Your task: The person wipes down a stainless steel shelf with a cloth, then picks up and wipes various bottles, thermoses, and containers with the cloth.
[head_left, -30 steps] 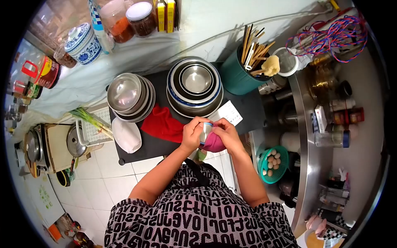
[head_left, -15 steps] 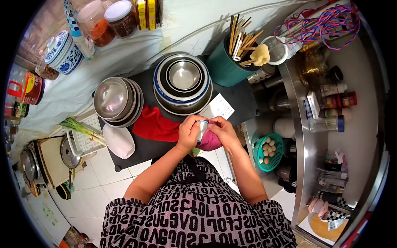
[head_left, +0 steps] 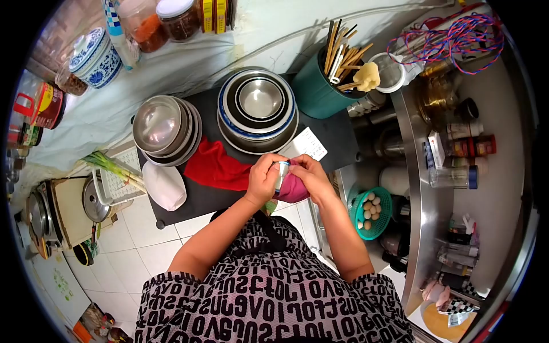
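My left hand point(head_left: 264, 178) is closed around a small white item with a blue rim point(head_left: 281, 176), perhaps a cup or lid. Fingers of my right hand point(head_left: 310, 176) pinch a magenta cloth point(head_left: 293, 190) against that item's right side. Both hands are close together over the front edge of the dark table point(head_left: 197, 204). A red cloth point(head_left: 214, 167) lies on the table just left of my left hand. Beyond my hands is a white card with writing point(head_left: 309, 146). The item's lower part is covered by the cloth and fingers.
Nested metal bowls point(head_left: 260, 98) and a metal bowl stack point(head_left: 158, 124) stand behind. A green bin of chopsticks point(head_left: 320, 86) is at back right, a green basket of eggs point(head_left: 382, 220) lower right. A white cloth point(head_left: 164, 184) lies at the table's left.
The camera view has shifted slightly. Both hands keep hold of the small item and the magenta cloth, with only small finger movements.
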Tool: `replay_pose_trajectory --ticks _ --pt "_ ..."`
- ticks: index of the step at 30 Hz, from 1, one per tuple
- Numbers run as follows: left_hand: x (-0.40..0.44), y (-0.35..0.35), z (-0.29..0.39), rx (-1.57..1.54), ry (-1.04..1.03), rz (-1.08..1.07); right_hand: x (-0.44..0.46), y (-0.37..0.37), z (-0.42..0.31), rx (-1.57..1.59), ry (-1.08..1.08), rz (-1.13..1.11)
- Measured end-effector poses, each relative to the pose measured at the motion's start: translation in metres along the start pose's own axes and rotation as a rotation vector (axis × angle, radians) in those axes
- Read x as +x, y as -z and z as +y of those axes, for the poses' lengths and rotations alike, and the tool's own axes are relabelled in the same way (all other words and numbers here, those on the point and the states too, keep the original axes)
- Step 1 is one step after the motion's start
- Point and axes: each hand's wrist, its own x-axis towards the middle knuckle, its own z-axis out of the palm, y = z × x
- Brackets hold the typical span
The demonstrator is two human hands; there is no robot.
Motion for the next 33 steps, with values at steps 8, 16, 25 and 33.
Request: replay_pose_trajectory --ticks 8,16,25,33 --pt "0.0 -0.003 0.001 0.017 -0.002 -0.01 -0.003 0.001 0.001 0.053 -0.004 0.007" --pt "-0.002 -0.005 0.001 -0.016 0.023 -0.013 -0.005 0.008 -0.004 0.02 -0.039 -0.035" --pt "-0.002 -0.003 0.002 0.004 0.007 -0.007 -0.002 0.002 -0.004 -0.051 0.018 -0.014" --pt "-0.001 -0.003 0.003 0.042 -0.007 -0.004 0.0 -0.004 0.004 -0.075 0.095 0.034"
